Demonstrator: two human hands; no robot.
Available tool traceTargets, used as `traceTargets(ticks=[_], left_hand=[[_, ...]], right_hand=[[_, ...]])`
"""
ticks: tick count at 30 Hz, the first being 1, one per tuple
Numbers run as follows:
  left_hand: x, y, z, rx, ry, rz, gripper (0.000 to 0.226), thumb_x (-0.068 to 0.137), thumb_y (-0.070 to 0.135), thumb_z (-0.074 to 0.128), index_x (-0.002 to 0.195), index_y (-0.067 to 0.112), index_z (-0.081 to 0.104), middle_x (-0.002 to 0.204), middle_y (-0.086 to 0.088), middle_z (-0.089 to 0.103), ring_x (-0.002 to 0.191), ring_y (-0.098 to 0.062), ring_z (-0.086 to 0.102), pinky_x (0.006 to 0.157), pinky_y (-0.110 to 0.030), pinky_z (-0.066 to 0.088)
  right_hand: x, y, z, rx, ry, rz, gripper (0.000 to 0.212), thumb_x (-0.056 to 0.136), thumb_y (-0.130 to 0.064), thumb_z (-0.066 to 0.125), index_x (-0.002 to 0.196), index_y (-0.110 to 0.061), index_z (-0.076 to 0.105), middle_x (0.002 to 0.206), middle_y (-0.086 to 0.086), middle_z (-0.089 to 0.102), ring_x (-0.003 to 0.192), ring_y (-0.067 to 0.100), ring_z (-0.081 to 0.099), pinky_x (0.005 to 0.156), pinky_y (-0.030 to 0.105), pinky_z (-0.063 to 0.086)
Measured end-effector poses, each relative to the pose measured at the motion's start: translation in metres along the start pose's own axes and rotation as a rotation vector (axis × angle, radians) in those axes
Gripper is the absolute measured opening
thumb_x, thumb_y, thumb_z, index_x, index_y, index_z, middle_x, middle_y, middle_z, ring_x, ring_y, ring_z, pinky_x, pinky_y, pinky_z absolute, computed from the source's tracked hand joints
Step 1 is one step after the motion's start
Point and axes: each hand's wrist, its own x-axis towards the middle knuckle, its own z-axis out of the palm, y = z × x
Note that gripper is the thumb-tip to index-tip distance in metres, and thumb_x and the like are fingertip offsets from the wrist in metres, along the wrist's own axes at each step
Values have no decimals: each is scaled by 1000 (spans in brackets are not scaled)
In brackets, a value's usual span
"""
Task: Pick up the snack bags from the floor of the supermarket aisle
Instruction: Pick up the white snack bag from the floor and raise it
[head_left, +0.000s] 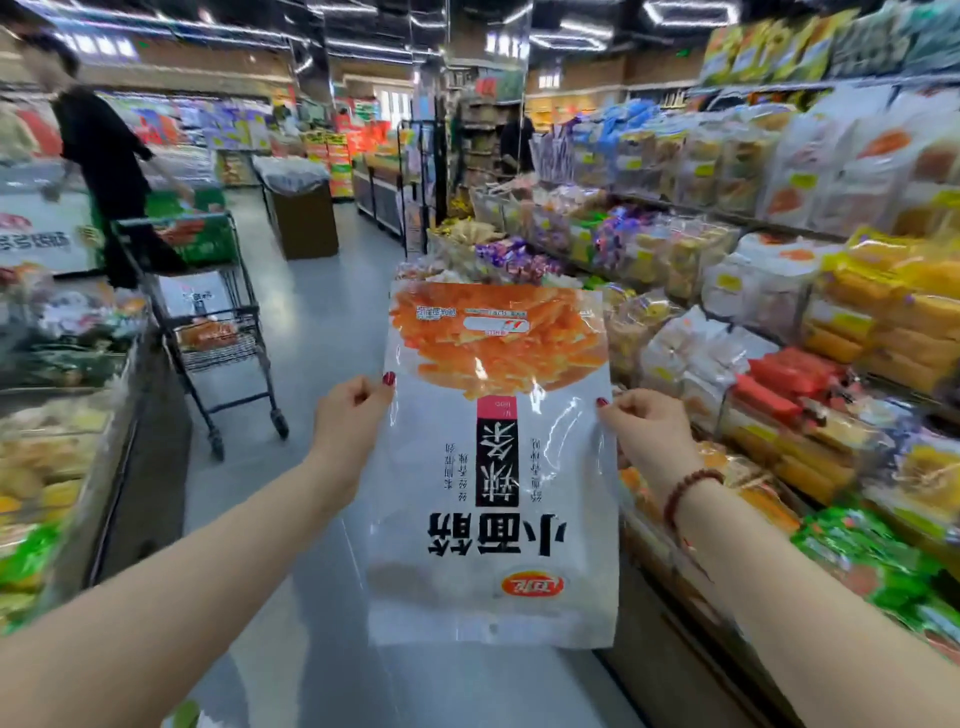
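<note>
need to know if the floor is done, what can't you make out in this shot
Head view: the floor behind the snack bag is hidden by it; bags left there would not show.
Head view: fingers of the left hand and right hand sit behind the bag; only thumbs show.
Head view: the print on the bag's label is too small to read.

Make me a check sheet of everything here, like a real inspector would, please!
Surface: glossy grey aisle floor.
Job's things: one white snack bag, held up off the floor, print upside down.
Clutter: shopping cart standing in the aisle at left, goods inside.
Grippers: left hand pinches the bag's left edge; right hand pinches its right edge.
Cables: nothing seen.
Surroundings: packed snack shelves at right; person in black beyond the cart.
</note>
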Motion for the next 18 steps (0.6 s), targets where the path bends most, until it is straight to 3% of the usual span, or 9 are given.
traceTargets(ticks=[6,10,12,18], left_hand=[[89,-13,-7,78,193,-53,30,94,27,54,69,12,47,67,-7,44,65,-20,38,65,-32,29],[141,-10,-10,89,292,-56,37,96,18,51,63,13,35,62,-4,32,58,-17,29,57,-30,22],[165,-11,-15,107,328,-59,39,96,18,52,61,14,35,60,-3,31,58,-17,29,57,-30,21],[246,-28,-42,144,399,-70,19,92,13,53,75,8,49,73,-11,38,68,-18,34,61,-30,24]], right_hand=[[119,0,82,6,-184,-55,32,88,-18,62,61,-10,48,51,1,40,53,20,39,60,33,37],[188,-14,135,-3,-296,-107,33,88,-19,63,60,-13,47,54,3,41,56,19,40,62,34,37],[214,-19,162,22,-334,-113,33,89,-14,61,60,-11,45,54,4,37,53,16,35,59,29,33],[282,-24,250,24,-423,-119,28,89,-16,61,65,-7,50,58,4,40,57,18,40,60,33,39]])
